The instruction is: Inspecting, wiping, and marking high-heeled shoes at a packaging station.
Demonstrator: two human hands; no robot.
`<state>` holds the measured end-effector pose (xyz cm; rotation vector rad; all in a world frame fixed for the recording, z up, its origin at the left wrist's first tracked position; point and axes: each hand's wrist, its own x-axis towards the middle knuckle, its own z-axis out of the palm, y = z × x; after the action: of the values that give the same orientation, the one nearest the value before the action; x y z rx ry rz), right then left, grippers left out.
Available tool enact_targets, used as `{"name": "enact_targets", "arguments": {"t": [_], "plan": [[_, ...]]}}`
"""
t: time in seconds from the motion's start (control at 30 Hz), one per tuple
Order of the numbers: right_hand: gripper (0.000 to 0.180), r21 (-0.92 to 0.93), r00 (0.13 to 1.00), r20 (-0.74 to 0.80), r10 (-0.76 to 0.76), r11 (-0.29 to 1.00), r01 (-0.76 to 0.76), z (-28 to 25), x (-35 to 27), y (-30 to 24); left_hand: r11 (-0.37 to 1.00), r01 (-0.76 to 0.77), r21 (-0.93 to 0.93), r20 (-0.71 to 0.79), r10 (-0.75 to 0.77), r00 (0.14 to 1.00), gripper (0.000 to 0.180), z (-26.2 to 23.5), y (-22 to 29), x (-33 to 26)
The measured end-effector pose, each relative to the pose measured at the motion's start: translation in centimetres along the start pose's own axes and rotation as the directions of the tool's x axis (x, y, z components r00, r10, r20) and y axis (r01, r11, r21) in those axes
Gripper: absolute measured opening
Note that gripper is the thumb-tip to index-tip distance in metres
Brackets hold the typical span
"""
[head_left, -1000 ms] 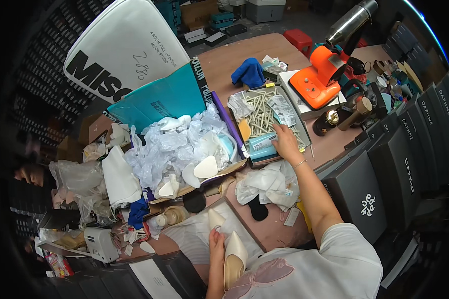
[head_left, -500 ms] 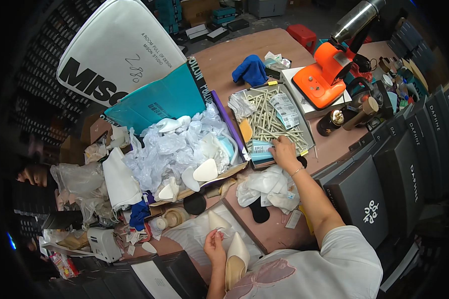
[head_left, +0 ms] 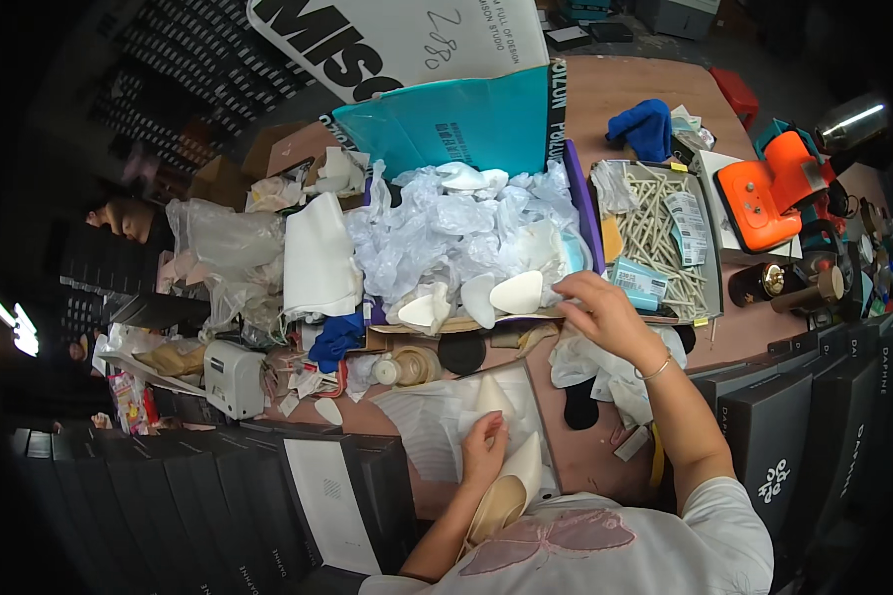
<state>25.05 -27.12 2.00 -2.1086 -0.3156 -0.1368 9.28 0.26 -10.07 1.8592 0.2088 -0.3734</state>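
Observation:
My left hand (head_left: 483, 448) hovers over an open shoe box (head_left: 534, 385), fingers curled and pressed together. Whatever they hold, if anything, is hard to make out. Beside it lies a cream pointed shoe (head_left: 522, 474); the pale toe of a second shoe (head_left: 492, 394) shows beyond the fingertips, on white tissue paper (head_left: 422, 421). Further forward, my right hand (head_left: 605, 309) is open, thumb and fingers apart, at the near right corner of a teal and purple carton (head_left: 587, 223). Crumpled thin plastic bags (head_left: 446, 223) fill that carton. White oval pads (head_left: 516, 294) lie at its near edge.
Right of the carton stands a tray of pale sticks (head_left: 655, 218) with a blue packet (head_left: 640, 285). An orange machine (head_left: 759, 203) is beyond. Dark shoe boxes (head_left: 159, 496) line the near left, with more boxes (head_left: 794, 426) at right. A tape roll (head_left: 407, 367) lies mid-table.
My right hand has left the stick tray and moved left to the carton's corner. The left hand stays by the shoes. The whole view has turned left, shifting the scene rightward.

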Motion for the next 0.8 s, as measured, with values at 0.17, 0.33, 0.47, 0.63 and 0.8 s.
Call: {"name": "enact_targets", "arguments": {"t": [0.17,0.33,0.47,0.63,0.8], "plan": [[0.029,-0.121,0.92,0.174,-0.351,0.92,0.373,6.1,4.3,-2.4,0.995,-0.099,0.029,-0.028,0.1,0.995,0.029,-0.4,2.8,-0.1],[0.039,-0.358,0.836,0.339,-0.432,0.763,0.539,12.2,8.8,-2.9,0.989,-0.142,0.044,0.046,0.14,0.989,0.032,-0.2,1.3,0.2],[0.044,-0.464,0.799,0.288,-0.527,0.654,0.598,14.6,12.2,-3.4,0.995,-0.095,0.025,0.04,0.094,0.995,0.032,-0.2,0.1,0.6],[0.037,-0.578,0.872,0.458,-0.172,0.689,0.438,17.8,15.1,-0.1,0.998,-0.047,0.051,0.078,0.043,0.996,0.03,-0.4,1.1,0.5],[0.015,-0.694,0.946,0.245,-0.212,0.643,0.324,13.5,13.9,3.7,0.998,-0.048,0.026,0.058,0.047,0.997,0.03,-0.8,-0.7,0.3]]}}
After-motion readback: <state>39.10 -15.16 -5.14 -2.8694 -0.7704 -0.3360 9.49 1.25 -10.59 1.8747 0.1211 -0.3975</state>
